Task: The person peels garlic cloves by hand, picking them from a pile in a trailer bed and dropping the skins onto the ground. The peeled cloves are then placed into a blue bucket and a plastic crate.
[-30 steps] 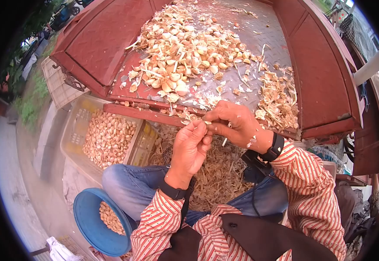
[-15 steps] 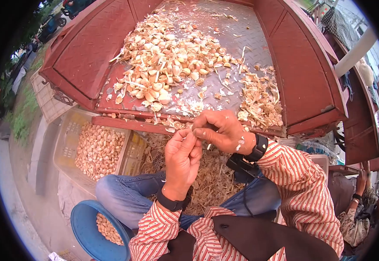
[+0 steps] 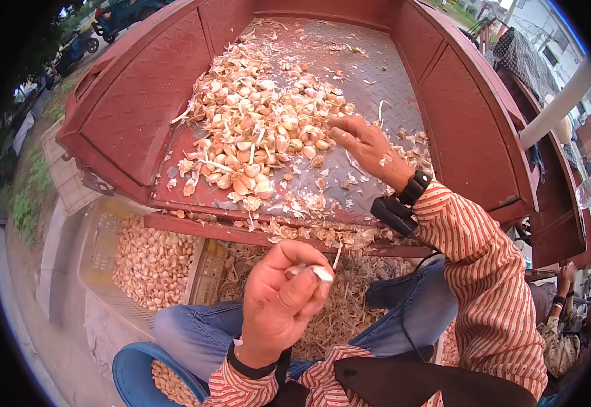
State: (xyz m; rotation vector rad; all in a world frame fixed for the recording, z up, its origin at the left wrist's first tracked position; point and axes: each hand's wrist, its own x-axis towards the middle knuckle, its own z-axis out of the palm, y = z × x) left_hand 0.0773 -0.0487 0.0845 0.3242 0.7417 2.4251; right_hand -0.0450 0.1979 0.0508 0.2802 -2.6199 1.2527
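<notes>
My left hand [image 3: 285, 298] is closed in front of the truck bed's edge, thumb and fingers gripping a garlic clove [image 3: 322, 273] whose white end sticks out. My right hand [image 3: 371, 149] reaches over the bed, with fingers stretched toward the right side of the garlic pile [image 3: 248, 129]; nothing shows in its grasp. Unpeeled cloves, dry skins and bits of stalk make up that pile. Papery scraps [image 3: 309, 203] lie scattered along the near edge of the bed.
The red metal truck bed [image 3: 390, 74] has raised side walls. Below left stand a plastic crate [image 3: 99, 261] of cloves and a blue bucket [image 3: 127, 370] with more cloves. Skins [image 3: 336, 319] litter the ground between my legs. Another person's hand [image 3: 567, 278] shows at far right.
My hands have moved apart. The right one went forward and up to the garlic pile, while the left dropped slightly and turned, showing the white clove in its fingers.
</notes>
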